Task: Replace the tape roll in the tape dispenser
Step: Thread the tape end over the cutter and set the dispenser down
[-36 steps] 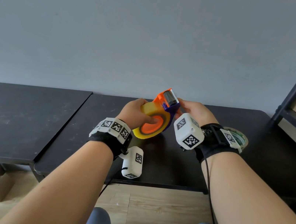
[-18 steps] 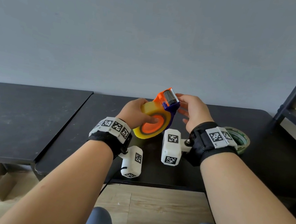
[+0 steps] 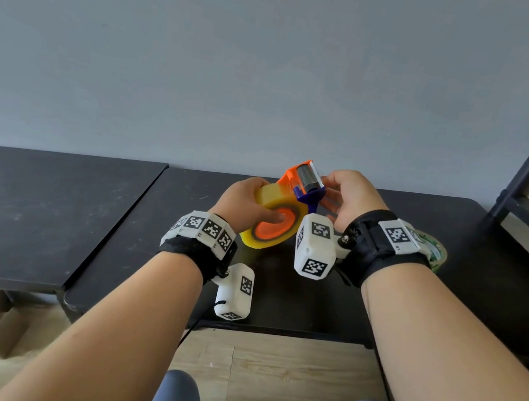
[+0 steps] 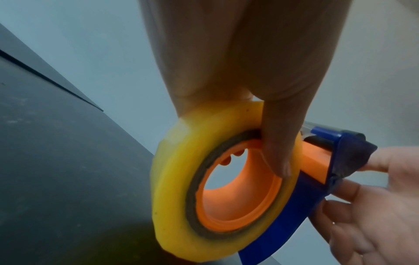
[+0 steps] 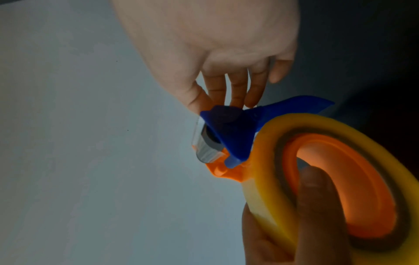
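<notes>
The right hand (image 3: 348, 198) has rolled its wrist over and drawn in from the open reach of half a second ago, fingers (image 5: 235, 93) now at the blue guard (image 5: 229, 132) by the cutter of the dispenser (image 3: 296, 184), which has barely shifted. The left hand (image 3: 245, 204) holds the yellow roll (image 3: 266, 211) above the desk (image 3: 275, 299), thumb (image 4: 277, 143) hooked across the roll's face into the orange hub (image 4: 240, 202), the other fingers behind it. The right fingers are loosely spread, tips touching the guard's far side; whether they pinch it or a tape end cannot be told. The roll appears seated on the hub, so the step in hand is likely threading tape over the roller (image 5: 207, 150). It would go best with the left grip kept firm, the tape drawn straight and flat, and fingertips kept off the serrated edge. Another roll (image 3: 437, 252) lies on the desk behind the right wrist.
</notes>
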The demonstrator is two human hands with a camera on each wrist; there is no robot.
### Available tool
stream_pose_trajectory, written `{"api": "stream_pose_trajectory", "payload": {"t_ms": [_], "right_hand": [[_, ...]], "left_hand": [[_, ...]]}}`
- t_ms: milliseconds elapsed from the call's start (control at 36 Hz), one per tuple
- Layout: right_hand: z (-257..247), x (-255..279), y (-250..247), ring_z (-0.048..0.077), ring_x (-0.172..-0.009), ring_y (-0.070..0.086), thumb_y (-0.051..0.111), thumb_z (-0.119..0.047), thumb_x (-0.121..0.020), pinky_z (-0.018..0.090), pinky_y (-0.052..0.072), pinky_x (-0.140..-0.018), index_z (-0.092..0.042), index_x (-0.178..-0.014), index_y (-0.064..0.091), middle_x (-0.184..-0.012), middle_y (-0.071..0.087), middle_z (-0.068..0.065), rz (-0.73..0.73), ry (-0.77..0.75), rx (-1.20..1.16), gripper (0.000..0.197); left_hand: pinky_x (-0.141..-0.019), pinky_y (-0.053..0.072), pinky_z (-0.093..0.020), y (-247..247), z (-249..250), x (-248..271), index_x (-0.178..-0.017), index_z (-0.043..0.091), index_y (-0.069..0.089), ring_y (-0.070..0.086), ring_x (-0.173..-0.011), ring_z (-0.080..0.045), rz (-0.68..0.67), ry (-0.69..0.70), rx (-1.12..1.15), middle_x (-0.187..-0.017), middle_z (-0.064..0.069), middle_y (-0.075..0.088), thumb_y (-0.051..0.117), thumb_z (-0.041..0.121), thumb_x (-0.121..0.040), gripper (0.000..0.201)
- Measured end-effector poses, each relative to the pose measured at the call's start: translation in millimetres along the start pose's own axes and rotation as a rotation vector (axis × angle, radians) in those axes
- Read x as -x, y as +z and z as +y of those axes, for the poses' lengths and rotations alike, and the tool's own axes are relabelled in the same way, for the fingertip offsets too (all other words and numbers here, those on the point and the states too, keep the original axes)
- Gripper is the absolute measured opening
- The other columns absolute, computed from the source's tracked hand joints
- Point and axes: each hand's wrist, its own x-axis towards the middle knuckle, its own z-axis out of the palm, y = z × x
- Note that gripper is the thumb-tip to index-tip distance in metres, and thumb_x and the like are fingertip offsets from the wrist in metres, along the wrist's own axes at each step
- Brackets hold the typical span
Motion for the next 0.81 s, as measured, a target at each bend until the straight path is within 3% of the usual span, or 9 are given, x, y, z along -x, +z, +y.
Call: {"api": "stream_pose_trajectory", "payload": {"t_ms": [83,139,194,305,444,555,639,694,805], "right_hand": [[-7,4,1,0.026,-0.126,0.055,0.045,-0.010,-0.096,0.039,0.038,-0.102,-0.011,-0.094,0.064,-0.124,0.063,0.012,-0.003,-0.017,0.094,0.020],[-8,6,0,0.026,-0.127,0.056,0.047,-0.008,-0.097,0.026,0.047,-0.074,-0.004,-0.125,0.059,-0.135,0.059,0.013,-0.005,-0.046,0.136,0.031],[-8,8,2,0.024,-0.127,0.056,0.048,-0.005,-0.096,0.017,0.040,-0.056,-0.002,-0.133,0.054,-0.137,0.058,0.013,-0.018,-0.076,0.219,0.037],[-3,2,6,0.022,-0.123,0.060,0.051,-0.005,-0.094,0.022,0.045,-0.081,-0.001,-0.129,0.057,-0.133,0.062,0.013,0.031,-0.087,0.258,0.036],[7,-7,3,0.022,-0.123,0.057,0.040,0.014,-0.091,0.029,0.047,-0.089,-0.009,-0.121,0.066,-0.126,0.067,0.011,0.074,-0.212,0.246,0.046],[5,-9,2,0.019,-0.121,0.058,0.038,0.014,-0.090,0.028,0.042,-0.088,-0.013,-0.117,0.067,-0.125,0.067,0.007,0.080,-0.226,0.246,0.048],[7,-8,0,0.020,-0.112,0.062,0.044,0.002,-0.092,0.029,0.047,-0.091,-0.011,-0.116,0.067,-0.123,0.067,0.008,0.101,-0.308,0.177,0.035],[8,-5,0,0.019,-0.102,0.064,0.051,-0.016,-0.094,0.027,0.047,-0.075,-0.009,-0.110,0.068,-0.116,0.070,0.008,0.112,-0.379,0.099,0.024],[6,-6,0,0.018,-0.097,0.065,0.052,-0.051,-0.092,0.024,0.037,-0.066,-0.015,-0.089,0.071,-0.103,0.073,0.003,0.074,-0.413,0.082,0.041]], "left_hand": [[-0.076,0.041,-0.030,0,1,0,-0.118,0.017,0.059,0.056,-0.091,-0.019,0.002,0.005,-0.013,-0.100,0.002,0.061,0.079,0.028,-0.076,0.048],[-0.076,0.040,-0.029,0,1,0,-0.117,0.017,0.058,0.055,-0.090,-0.018,0.004,0.006,-0.018,-0.099,0.003,0.060,0.079,0.028,-0.076,0.047],[-0.071,0.040,-0.026,-1,0,1,-0.115,0.018,0.058,0.055,-0.088,-0.017,0.009,0.005,-0.020,-0.096,0.004,0.059,0.079,0.029,-0.076,0.045],[-0.061,0.040,-0.020,-3,-3,1,-0.113,0.018,0.060,0.056,-0.085,-0.016,0.017,0.005,0.003,-0.093,0.004,0.060,0.080,0.030,-0.075,0.045],[-0.061,0.041,-0.021,-4,-4,0,-0.112,0.017,0.061,0.056,-0.078,-0.010,-0.002,-0.006,0.037,-0.089,0.006,0.061,0.081,0.029,-0.074,0.045],[-0.070,0.045,-0.027,-3,-5,-1,-0.113,0.016,0.062,0.060,-0.087,-0.018,0.003,-0.015,0.050,-0.097,0.000,0.064,0.081,0.028,-0.074,0.045],[-0.077,0.047,-0.031,-2,-4,-2,-0.113,0.016,0.062,0.061,-0.091,-0.020,0.010,-0.024,0.047,-0.101,-0.002,0.065,0.081,0.028,-0.074,0.045],[-0.079,0.048,-0.032,-1,-3,-2,-0.113,0.016,0.062,0.062,-0.094,-0.022,0.018,-0.028,0.041,-0.102,-0.002,0.066,0.081,0.029,-0.074,0.046],[-0.076,0.046,-0.031,1,-1,-3,-0.114,0.016,0.061,0.061,-0.093,-0.021,0.030,-0.028,0.029,-0.101,-0.001,0.065,0.081,0.029,-0.073,0.047]]}}
